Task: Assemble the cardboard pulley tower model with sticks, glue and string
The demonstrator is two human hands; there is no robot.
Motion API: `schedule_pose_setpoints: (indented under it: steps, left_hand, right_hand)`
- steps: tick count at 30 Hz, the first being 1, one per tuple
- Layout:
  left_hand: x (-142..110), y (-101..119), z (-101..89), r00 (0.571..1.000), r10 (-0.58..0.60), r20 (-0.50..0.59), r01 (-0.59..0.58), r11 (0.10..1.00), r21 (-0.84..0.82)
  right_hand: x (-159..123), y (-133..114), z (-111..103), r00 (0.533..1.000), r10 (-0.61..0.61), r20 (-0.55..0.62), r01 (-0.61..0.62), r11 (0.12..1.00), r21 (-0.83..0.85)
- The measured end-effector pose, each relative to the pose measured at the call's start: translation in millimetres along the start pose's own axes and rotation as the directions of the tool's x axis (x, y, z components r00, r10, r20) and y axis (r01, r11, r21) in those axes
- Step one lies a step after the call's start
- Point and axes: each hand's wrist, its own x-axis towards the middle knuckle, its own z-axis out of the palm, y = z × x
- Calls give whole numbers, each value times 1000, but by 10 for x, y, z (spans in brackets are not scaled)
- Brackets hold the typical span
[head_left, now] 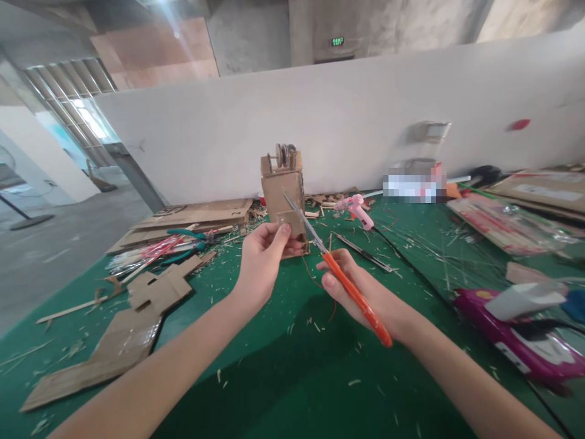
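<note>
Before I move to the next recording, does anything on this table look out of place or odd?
Yes. Small pale scraps lie strewn loosely across the green table rather than gathered up. At the back right, a blocky pixelated patch hides something, unlike the surrounding picture.

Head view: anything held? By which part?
Left hand: small cardboard piece, pinched at its lower edge. Right hand: scissors, gripped by the orange handles.

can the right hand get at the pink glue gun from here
Probably, once free: the right hand holds the orange-handled scissors, but the pink glue gun lies nearby, past a utility knife that hardly blocks the way.
</note>
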Motion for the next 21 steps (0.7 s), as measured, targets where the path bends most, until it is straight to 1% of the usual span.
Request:
schedule_pose_setpoints:
  steps: [5,8,10,14,18,19,21]
  left_hand:
    - [-14,9,-12,999,19,26,-19,999,28]
    - [-21,13,-8,999,7,44,-8,1000,13]
    - [-23,16,-4,999,6,51,-6,1000,0]
    - [-18,29,-4,998,11,69,-10,1000,-5]
    - [-10,61,-19,993,3,121,-7,1000,29]
    - [-7,70,-24,991,3,131,-9,999,43]
    - [0,86,-34,990,4,140,-13,998,66]
  right_hand:
    - [19,-9,-14,999,14,-33,-20,981,-192]
    - [17,-4,-3,998,-5,-68,-13,968,-251]
    - [9,9,12,997,-17,-74,-2,970,-245]
    - [-16,53,27,998,-44,-44,36,985,-168]
    - [-30,43,-2,997,-70,-35,65,991,-113]
    - [-30,24,-12,998,-60,-36,56,992,-113]
    - [-24,-23,-29,999,-4,-39,-2,990,-138]
